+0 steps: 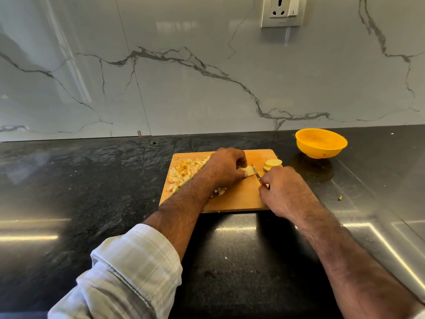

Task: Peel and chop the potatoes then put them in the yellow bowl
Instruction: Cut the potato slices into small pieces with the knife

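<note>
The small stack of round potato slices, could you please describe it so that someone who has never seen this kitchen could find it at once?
On the black stone counter lies a rectangular wooden chopping board. The small stack of round pale-yellow potato slices sits at the board's far right corner, nearest the round yellow plastic bowl. Unlike the heap of small diced potato pieces on the board's left, these are whole flat discs.

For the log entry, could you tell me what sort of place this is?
Most likely a home kitchen: a dark stone counter, a marble-look backsplash with a wall socket, and a wooden cutting board.
</note>
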